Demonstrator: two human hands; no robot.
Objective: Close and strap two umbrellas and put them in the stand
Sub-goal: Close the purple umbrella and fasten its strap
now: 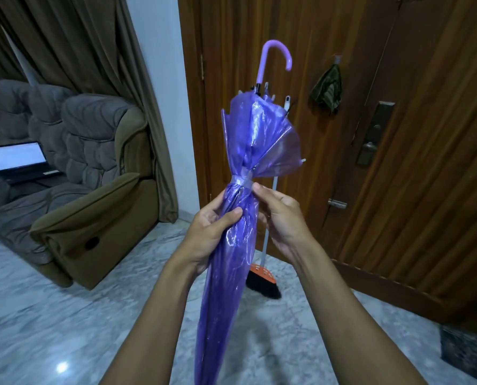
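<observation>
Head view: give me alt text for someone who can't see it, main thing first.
Two bare hands hold a closed purple umbrella handle-up, its strap wrapped around the canopy; the left hand grips the folds below the strap and the right hand touches the strap's end. Behind stand a wooden door, a broom and a grey sofa holding a laptop.

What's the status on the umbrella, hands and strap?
Left hand gripping purple umbrella. Right hand fingertips at strap, wrapped around the canopy. Handle up. Broom behind; stand not in view.
</observation>
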